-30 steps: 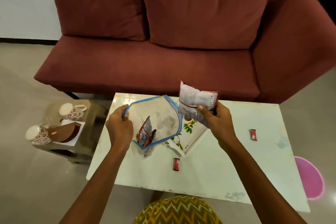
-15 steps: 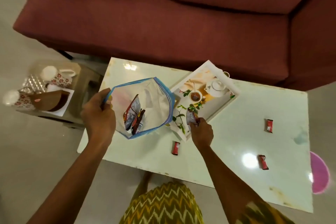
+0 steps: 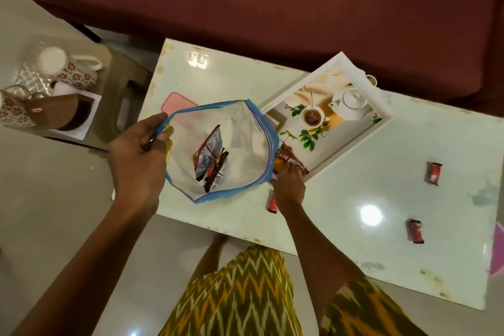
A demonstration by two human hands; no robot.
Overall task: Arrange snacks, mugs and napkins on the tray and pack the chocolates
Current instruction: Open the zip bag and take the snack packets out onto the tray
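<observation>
My left hand [image 3: 137, 157] grips the blue rim of a clear zip bag [image 3: 245, 150], held open above the white table [image 3: 354, 199]. Two or three snack packets [image 3: 210, 161] lie inside the bag. My right hand [image 3: 289, 185] holds a brown snack packet [image 3: 290, 162] at the near corner of the white printed tray [image 3: 379, 95], which sits angled at the table's far edge. Three small red chocolates lie on the table: one [image 3: 272, 203] beside my right wrist, one [image 3: 433, 173] at the right, one [image 3: 415, 230] nearer the front right.
A low stool [image 3: 120, 84] left of the table carries two floral mugs [image 3: 68, 68], a brown napkin holder [image 3: 58, 112] and a white napkin. A pink object [image 3: 177, 102] lies on the table behind the bag. A dark red sofa [image 3: 272, 8] runs along the far side.
My right hand came down from above the bag to the tray's near corner with the packet. The camera tilted down and closer. My left hand keeps the bag open.
</observation>
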